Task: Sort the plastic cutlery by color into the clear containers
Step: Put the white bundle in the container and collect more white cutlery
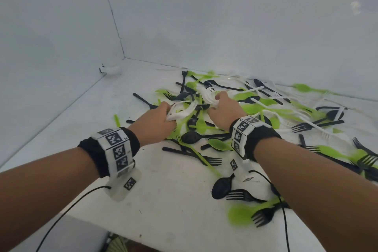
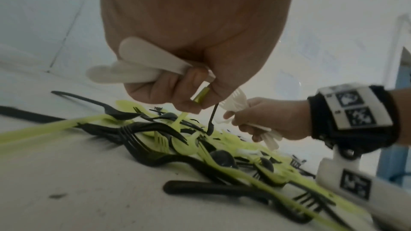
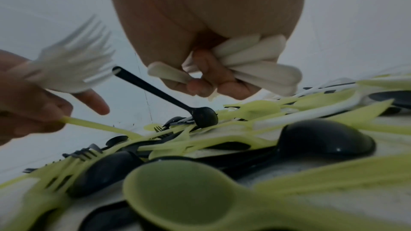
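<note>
Left hand [image 1: 157, 120] first: its grip is clamped round a bunch of white cutlery [image 1: 181, 111], handles fanned out toward the left wall and fork heads pointing across to the other hand. From the left wrist view a green handle [image 2: 201, 96] is caught in that same grip, running down into the pile, so the bunch may not be pure white. Just right of it, a black spoon [image 3: 205, 117] stands tilted in the heap, bowl down, handle rising up and left into the gap between the two hands.

Right hand [image 1: 224, 112] now: grip also closed tight on a white bundle [image 1: 208, 96], tines pointing away toward the back wall. Beyond it, further right, the mixed heap [image 1: 266, 112] of green, black and white pieces sprawls over the worktop [image 1: 163, 210].

No clear container shows in any view, so which way the white bundles must travel cannot be told. Loose white pieces [image 1: 319, 127] lie mostly to the right, long axes slanting toward the back, and the right hand looks nearer to them.
</note>
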`<action>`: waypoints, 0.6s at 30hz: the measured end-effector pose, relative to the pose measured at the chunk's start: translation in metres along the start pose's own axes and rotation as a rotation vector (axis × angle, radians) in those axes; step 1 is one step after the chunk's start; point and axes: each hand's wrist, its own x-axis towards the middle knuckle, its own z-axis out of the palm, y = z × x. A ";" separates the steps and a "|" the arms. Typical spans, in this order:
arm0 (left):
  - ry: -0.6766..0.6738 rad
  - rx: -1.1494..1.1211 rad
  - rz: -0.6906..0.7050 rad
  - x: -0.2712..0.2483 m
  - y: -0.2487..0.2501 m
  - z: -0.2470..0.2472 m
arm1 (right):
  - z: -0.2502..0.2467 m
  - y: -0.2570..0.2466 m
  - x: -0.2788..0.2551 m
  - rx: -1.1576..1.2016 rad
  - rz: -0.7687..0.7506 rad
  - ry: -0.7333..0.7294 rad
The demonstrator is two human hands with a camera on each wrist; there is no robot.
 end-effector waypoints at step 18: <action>0.120 0.011 -0.152 -0.019 -0.079 -0.053 | 0.026 -0.035 0.006 -0.029 -0.059 -0.064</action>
